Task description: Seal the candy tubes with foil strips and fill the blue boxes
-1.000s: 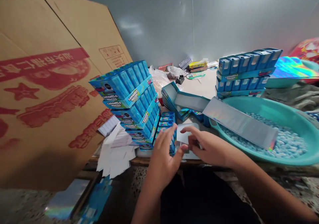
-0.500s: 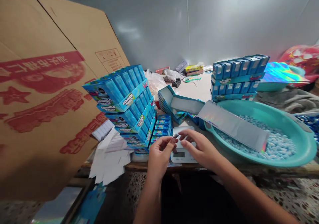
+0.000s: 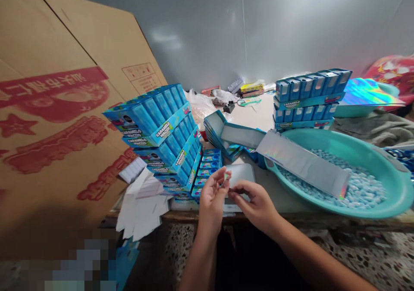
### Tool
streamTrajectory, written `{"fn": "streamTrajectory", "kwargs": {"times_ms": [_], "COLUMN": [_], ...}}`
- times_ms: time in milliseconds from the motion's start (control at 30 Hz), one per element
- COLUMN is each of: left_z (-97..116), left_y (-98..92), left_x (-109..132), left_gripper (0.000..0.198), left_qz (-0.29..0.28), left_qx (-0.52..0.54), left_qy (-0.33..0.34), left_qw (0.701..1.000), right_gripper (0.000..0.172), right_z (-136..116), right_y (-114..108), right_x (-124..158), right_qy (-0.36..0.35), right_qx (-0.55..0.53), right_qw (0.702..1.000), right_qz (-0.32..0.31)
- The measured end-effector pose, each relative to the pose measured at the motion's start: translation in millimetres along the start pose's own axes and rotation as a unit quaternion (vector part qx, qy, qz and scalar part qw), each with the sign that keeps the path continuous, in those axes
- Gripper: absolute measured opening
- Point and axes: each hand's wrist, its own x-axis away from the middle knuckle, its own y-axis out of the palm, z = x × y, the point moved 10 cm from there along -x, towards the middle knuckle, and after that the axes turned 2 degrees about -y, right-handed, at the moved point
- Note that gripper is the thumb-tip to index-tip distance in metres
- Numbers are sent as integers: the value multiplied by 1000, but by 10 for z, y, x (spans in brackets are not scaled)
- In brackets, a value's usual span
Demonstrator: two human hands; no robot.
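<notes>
A large tan cardboard sheet (image 3: 64,110) printed in red leans at the left of the wooden-edged surface (image 3: 255,114). On it, a round teal plastic basin (image 3: 323,136) holds pale blue candies (image 3: 359,187) under a long holographic foil strip (image 3: 304,164), and towers of blue "Caramelo Macizo" display boxes (image 3: 161,140) rise nearby. The left hand (image 3: 211,200) and right hand (image 3: 255,204) have dropped lower, now hiding the display of a white digital scale (image 3: 239,174). Between them sits a tiny silvery piece (image 3: 228,184): the right fingers (image 3: 237,190) pinch together on it, while the left fingers (image 3: 223,176) curl upward, their tips just beside it.
</notes>
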Motion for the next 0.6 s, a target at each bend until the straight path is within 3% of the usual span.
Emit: {"fn": "streamTrajectory", "kwargs": {"times_ms": [100,267,400,500,600], "left_z": [-22,150,199,220,177], "left_y": [18,-39,-85,-219,-283], "left_x": [2,10,31,40,35], "left_gripper": [29,13,13,18,31], "left_qz": [-37,-43,-33,1,-11], "left_qx": [39,48,59,-1,-43], "left_qy": [-14,40,38,42,15], "left_qw": [998,997,997,999,999], "right_gripper": [24,27,32,29,27], "right_z": [112,187,137,149,157], "right_y": [56,140,199,181,165], "right_x": [31,83,119,141,150], "right_qy": [58,117,112,115,110], "right_qx": [-56,-128,-160,-142,-116], "right_qw": [997,984,979,982,985], "right_qz": [-18,-46,-63,-55,-58]}}
